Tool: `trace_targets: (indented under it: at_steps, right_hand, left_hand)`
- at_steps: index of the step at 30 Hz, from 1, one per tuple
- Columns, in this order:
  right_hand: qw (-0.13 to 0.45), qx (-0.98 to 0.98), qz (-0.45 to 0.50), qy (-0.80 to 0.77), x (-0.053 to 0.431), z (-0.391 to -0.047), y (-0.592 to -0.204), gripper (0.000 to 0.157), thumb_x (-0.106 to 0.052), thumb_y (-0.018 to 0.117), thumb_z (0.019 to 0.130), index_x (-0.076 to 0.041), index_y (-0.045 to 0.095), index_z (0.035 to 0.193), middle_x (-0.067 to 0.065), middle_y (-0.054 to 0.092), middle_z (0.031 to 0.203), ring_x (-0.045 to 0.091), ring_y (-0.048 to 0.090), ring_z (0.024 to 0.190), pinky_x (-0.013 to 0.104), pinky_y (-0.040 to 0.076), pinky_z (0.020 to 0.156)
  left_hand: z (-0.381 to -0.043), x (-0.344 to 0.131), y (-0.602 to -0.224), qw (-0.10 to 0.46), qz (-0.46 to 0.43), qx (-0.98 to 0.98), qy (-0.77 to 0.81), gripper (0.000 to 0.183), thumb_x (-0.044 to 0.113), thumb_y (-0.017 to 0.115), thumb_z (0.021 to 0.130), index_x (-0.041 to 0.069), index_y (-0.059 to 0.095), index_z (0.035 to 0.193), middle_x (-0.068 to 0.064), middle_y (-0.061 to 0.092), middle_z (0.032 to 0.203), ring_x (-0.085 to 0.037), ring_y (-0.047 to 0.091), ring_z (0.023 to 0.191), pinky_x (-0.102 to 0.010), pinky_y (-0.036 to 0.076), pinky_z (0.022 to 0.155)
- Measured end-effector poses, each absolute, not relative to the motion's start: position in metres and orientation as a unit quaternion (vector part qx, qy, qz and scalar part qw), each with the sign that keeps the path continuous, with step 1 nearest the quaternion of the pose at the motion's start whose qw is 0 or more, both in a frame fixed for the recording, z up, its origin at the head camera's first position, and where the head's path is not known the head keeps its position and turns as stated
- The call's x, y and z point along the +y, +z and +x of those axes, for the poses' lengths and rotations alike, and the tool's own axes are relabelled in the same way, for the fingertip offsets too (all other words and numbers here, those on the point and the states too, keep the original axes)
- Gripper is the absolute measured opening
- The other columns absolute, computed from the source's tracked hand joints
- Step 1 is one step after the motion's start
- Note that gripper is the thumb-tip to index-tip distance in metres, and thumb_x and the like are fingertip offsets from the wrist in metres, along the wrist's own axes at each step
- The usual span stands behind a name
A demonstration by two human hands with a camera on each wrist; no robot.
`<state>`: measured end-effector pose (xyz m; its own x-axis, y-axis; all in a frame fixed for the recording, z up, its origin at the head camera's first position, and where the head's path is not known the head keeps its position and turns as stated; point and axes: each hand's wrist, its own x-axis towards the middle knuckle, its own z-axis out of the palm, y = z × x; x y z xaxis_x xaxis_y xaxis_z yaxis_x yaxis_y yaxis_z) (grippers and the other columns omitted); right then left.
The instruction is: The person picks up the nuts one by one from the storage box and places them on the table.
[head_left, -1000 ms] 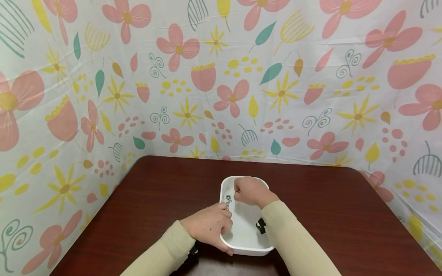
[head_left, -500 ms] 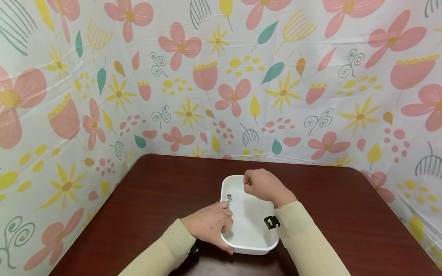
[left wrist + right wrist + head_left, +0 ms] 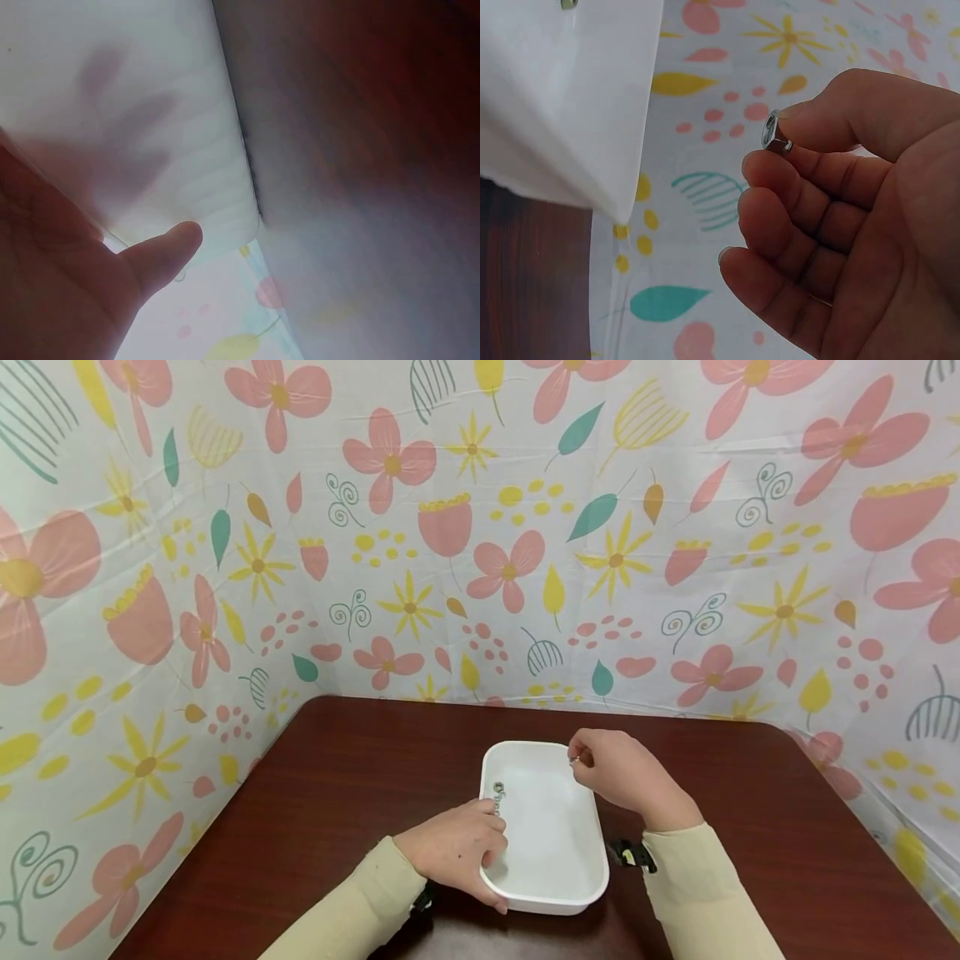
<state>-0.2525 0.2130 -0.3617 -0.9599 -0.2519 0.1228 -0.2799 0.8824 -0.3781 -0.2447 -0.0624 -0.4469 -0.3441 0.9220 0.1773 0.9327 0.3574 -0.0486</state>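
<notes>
A small silver hex nut (image 3: 773, 133) is pinched between thumb and fingertips of my right hand (image 3: 626, 772), just above the far right rim of a white tray (image 3: 551, 852). My left hand (image 3: 456, 847) holds the tray's left side, its fingers over the rim and its thumb (image 3: 176, 244) against the outer wall. Inside the tray, several metal nuts (image 3: 498, 787) lie in a row along the left wall, partly hidden by the left fingers. The right wrist view catches one nut (image 3: 568, 3) at its top edge.
The tray stands on a dark reddish-brown table (image 3: 375, 760) with rounded far corners. A white cloth with printed flowers (image 3: 506, 568) hangs behind it and on both sides. A black wrist strap (image 3: 632, 855) sits under the right sleeve.
My right hand has lifted from inside the tray and moved right to its far right rim, with the nut pinched in it. The left hand and tray have stayed put.
</notes>
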Motion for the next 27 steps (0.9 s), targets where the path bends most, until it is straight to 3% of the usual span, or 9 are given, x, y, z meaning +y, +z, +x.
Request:
trace_targets:
  at_steps: [18, 27]
  right_hand:
    - [0.044, -0.969, 0.114, 0.213, 0.261, -0.257, -0.381, 0.009, -0.015, 0.068, 0.093, -0.012, 0.066, 0.1, -0.002, 0.061, 0.083, 0.016, 0.053, 0.07, 0.037, 0.046, 0.067]
    - [0.009, -0.974, 0.112, 0.199, 0.267, -0.263, -0.398, 0.007, -0.016, 0.069, 0.092, -0.013, 0.068, 0.098, -0.003, 0.062, 0.082, 0.016, 0.054, 0.072, 0.038, 0.049, 0.07]
  left_hand:
    - [-0.251, -0.063, -0.444, 0.078, -0.578, -0.812, -0.037, 0.062, 0.077, 0.077, 0.063, 0.026, 0.043, 0.06, 0.02, 0.03, 0.068, -0.006, 0.034, 0.076, -0.017, 0.032, 0.076]
    - [-0.254, -0.064, -0.446, 0.086, -0.582, -0.807, -0.046, 0.063, 0.077, 0.076, 0.065, 0.025, 0.042, 0.061, 0.017, 0.033, 0.068, -0.006, 0.033, 0.076, -0.018, 0.032, 0.074]
